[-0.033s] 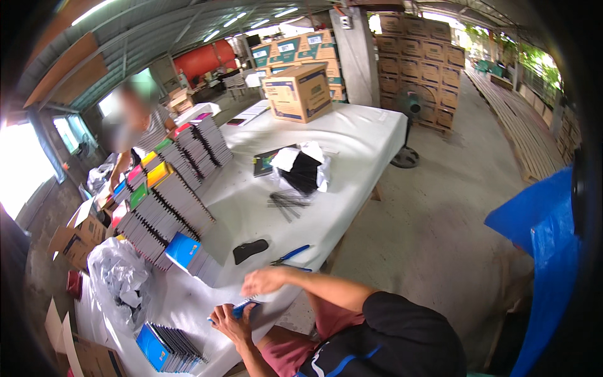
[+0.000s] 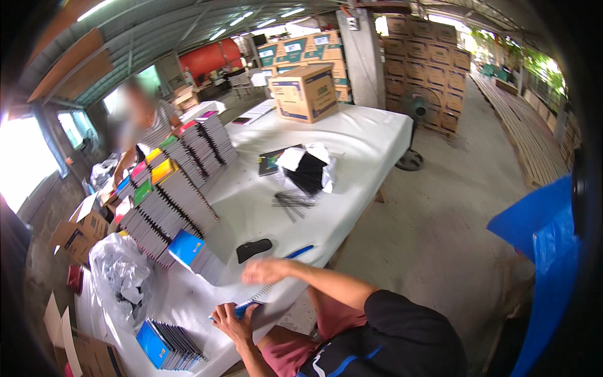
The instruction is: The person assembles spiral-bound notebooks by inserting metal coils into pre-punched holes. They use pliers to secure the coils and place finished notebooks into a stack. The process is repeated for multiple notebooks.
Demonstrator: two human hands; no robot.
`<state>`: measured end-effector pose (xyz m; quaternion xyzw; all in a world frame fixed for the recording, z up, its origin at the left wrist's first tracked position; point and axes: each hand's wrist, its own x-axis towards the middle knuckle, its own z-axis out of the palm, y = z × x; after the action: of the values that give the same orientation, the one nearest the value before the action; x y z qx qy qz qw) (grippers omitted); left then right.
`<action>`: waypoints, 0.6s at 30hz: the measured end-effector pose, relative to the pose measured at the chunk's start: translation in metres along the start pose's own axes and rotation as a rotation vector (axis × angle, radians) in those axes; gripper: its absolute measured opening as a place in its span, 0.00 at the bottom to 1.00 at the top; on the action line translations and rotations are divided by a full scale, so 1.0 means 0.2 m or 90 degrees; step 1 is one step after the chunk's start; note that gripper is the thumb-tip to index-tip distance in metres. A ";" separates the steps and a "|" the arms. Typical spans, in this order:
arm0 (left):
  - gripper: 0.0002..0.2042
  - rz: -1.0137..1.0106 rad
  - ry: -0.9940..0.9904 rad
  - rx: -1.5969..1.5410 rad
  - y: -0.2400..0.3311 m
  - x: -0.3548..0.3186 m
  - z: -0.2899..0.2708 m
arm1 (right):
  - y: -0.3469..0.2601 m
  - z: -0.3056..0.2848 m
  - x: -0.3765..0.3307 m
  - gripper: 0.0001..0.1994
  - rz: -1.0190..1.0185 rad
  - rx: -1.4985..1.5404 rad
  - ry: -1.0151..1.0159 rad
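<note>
My left hand (image 2: 232, 320) is closed around a small blue notebook (image 2: 244, 310) at the table's near edge. A spiral binding coil (image 2: 261, 293) sticks out from the notebook toward my right hand (image 2: 266, 271). That hand hovers just above the coil, its fingers smeared by motion, so its grip is unclear. Behind it lie blue-handled pliers (image 2: 300, 252), partly covered by my arm, and a black pouch-like item (image 2: 254, 250). A stack of blue-covered sheets (image 2: 196, 254) leans farther left. Several coil-bound blue notebooks (image 2: 164, 345) are stacked left of my left hand.
Tall stacks of notebooks (image 2: 179, 195) line the left side, with a person (image 2: 154, 129) behind them. Loose black coils (image 2: 294, 204) lie beside a bag of coils (image 2: 308, 171). A clear plastic bag (image 2: 119, 273) and a carton (image 2: 304, 94) stand on the white table (image 2: 370, 135).
My right hand has lifted slightly away from the notebook, and more of the coil shows between them. My left hand keeps its hold. The view has shifted a little.
</note>
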<state>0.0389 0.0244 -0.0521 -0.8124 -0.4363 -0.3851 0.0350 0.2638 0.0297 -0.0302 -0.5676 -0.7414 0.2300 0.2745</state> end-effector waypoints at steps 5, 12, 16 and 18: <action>0.28 0.020 0.015 -0.018 0.01 -0.05 -0.06 | 0.24 -0.07 0.08 0.22 0.231 -0.269 0.139; 0.28 -0.048 -0.033 -0.058 0.03 -0.05 -0.09 | 0.28 -0.02 0.14 0.13 0.093 -0.325 0.160; 0.28 -0.047 -0.009 -0.066 0.02 -0.03 -0.09 | 0.12 -0.06 0.11 0.12 0.102 0.197 0.169; 0.28 -0.042 -0.013 -0.062 -0.01 -0.06 -0.07 | -0.05 0.01 -0.05 0.14 -0.034 0.631 0.137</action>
<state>0.0256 0.0123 -0.0507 -0.8022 -0.4440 -0.3986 -0.0215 0.2582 0.0173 -0.0269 -0.3706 -0.5248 0.4873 0.5915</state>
